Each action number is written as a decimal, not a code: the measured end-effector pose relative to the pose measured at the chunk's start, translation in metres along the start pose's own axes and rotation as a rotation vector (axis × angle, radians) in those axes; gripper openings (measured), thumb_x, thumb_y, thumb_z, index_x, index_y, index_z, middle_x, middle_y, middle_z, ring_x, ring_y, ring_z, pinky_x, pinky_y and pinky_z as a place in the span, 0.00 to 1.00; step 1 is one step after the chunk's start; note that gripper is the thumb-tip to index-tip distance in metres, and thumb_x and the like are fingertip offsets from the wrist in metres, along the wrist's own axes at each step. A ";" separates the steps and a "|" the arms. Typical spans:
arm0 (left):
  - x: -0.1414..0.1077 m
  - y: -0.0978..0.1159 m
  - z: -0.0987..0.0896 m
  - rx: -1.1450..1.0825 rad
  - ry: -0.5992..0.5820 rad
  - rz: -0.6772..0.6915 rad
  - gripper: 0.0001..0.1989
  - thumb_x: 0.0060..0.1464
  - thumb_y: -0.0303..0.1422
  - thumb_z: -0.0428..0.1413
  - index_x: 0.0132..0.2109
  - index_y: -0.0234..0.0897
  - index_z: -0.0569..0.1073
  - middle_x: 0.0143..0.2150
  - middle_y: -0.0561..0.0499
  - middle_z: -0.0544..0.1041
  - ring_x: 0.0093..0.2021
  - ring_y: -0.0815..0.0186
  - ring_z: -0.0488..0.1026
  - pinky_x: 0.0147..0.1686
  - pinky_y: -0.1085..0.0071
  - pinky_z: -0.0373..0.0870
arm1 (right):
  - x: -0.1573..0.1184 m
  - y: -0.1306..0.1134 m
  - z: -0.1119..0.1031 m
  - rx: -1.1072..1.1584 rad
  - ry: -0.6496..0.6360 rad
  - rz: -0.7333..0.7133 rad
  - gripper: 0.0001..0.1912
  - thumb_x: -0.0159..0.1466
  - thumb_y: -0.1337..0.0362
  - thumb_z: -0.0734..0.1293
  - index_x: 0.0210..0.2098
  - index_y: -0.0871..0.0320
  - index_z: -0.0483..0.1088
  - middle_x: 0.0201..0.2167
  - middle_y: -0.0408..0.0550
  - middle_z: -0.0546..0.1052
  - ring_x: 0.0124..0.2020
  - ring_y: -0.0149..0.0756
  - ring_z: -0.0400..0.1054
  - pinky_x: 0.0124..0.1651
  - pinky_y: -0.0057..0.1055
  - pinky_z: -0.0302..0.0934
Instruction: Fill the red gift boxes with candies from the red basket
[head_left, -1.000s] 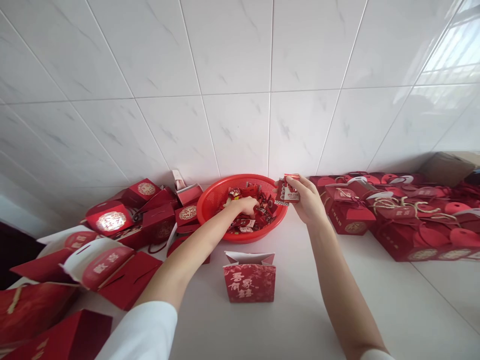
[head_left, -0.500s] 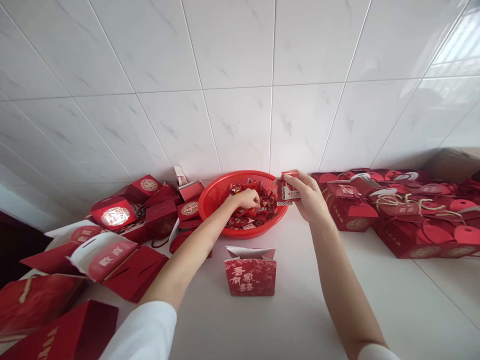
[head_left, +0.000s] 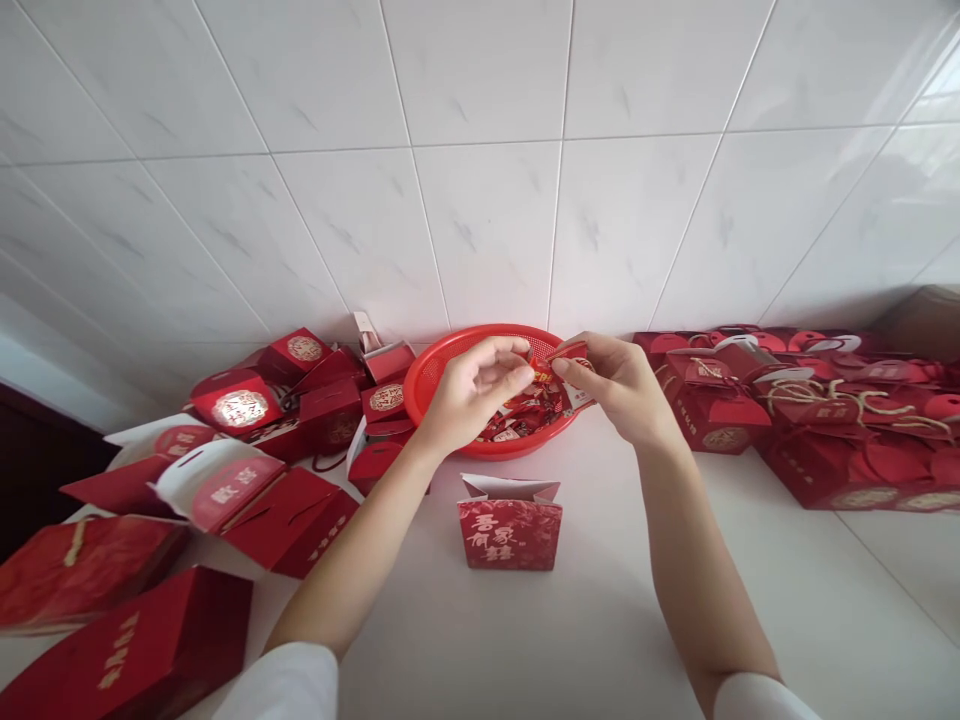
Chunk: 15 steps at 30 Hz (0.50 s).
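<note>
Above the red plastic basket (head_left: 429, 378), my two hands are close together. My left hand (head_left: 471, 392) is closed in a pinch on a small red-and-yellow wrapped candy (head_left: 542, 374), partly hidden by the fingers. Red and white candy packets (head_left: 577, 397) are gripped between the thumb and fingers of my right hand (head_left: 621, 388). Many wrapped candies (head_left: 521, 418) lie in the basket under the hands. In front of it a red paper gift bag (head_left: 510, 536) with white lettering stands upright, its top open.
Red gift boxes (head_left: 289, 510), some with open flaps, are heaped on the left. Closed red boxes with cord handles (head_left: 712, 405) stand in rows on the right, beside a brown carton (head_left: 926, 315). A white tiled wall (head_left: 480, 220) rises behind the pale table (head_left: 585, 620).
My left hand has come up out of the candies with a candy and moved beside my right hand. The right hand still holds its packets. The camera view has shifted slightly.
</note>
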<state>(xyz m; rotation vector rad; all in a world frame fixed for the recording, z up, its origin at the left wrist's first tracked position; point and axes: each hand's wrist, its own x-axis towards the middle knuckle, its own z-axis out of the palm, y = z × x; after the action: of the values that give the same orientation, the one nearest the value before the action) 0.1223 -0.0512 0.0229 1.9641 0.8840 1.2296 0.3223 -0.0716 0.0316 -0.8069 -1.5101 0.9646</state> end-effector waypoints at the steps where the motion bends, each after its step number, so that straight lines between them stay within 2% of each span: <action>1: -0.008 0.005 -0.009 0.058 -0.100 -0.004 0.20 0.61 0.47 0.58 0.52 0.38 0.75 0.49 0.45 0.80 0.48 0.60 0.78 0.48 0.64 0.77 | -0.002 -0.003 -0.001 -0.024 0.003 -0.013 0.11 0.61 0.55 0.73 0.33 0.57 0.76 0.25 0.41 0.74 0.28 0.32 0.66 0.31 0.29 0.62; 5: -0.035 0.019 -0.043 0.338 -0.607 -0.015 0.10 0.63 0.39 0.57 0.42 0.41 0.81 0.58 0.47 0.76 0.58 0.58 0.74 0.58 0.64 0.69 | -0.008 -0.014 -0.006 -0.065 0.019 -0.025 0.12 0.61 0.53 0.74 0.33 0.57 0.77 0.23 0.41 0.72 0.25 0.31 0.63 0.28 0.28 0.60; 7: -0.046 0.021 -0.049 0.387 -0.733 -0.060 0.10 0.64 0.36 0.55 0.44 0.44 0.82 0.58 0.47 0.77 0.57 0.59 0.75 0.56 0.66 0.70 | -0.012 -0.019 -0.006 -0.072 0.011 -0.027 0.13 0.61 0.53 0.74 0.34 0.57 0.77 0.23 0.42 0.72 0.24 0.31 0.64 0.27 0.29 0.61; 9: -0.053 0.020 -0.049 0.366 -0.728 -0.088 0.12 0.65 0.34 0.54 0.47 0.43 0.82 0.54 0.47 0.79 0.52 0.61 0.78 0.51 0.69 0.72 | -0.016 -0.023 -0.006 -0.084 -0.016 -0.030 0.13 0.61 0.53 0.74 0.35 0.57 0.77 0.24 0.43 0.73 0.24 0.32 0.64 0.25 0.29 0.62; 13: -0.061 0.017 -0.041 0.309 -0.633 -0.086 0.10 0.61 0.31 0.57 0.49 0.40 0.79 0.49 0.49 0.81 0.47 0.63 0.78 0.47 0.71 0.73 | -0.023 -0.031 -0.003 -0.107 -0.084 -0.027 0.15 0.62 0.52 0.74 0.37 0.58 0.78 0.28 0.46 0.75 0.25 0.32 0.66 0.24 0.29 0.64; 15: -0.063 0.015 -0.039 0.303 -0.587 -0.078 0.09 0.62 0.30 0.55 0.48 0.40 0.77 0.46 0.51 0.81 0.44 0.65 0.78 0.44 0.72 0.72 | -0.026 -0.034 -0.003 -0.122 -0.105 -0.027 0.15 0.62 0.51 0.74 0.37 0.58 0.78 0.29 0.46 0.75 0.25 0.32 0.66 0.24 0.28 0.65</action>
<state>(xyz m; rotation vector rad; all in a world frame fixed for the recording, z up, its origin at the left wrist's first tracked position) 0.0691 -0.1038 0.0184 2.3193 0.8544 0.4354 0.3294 -0.1090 0.0514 -0.8304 -1.6792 0.9137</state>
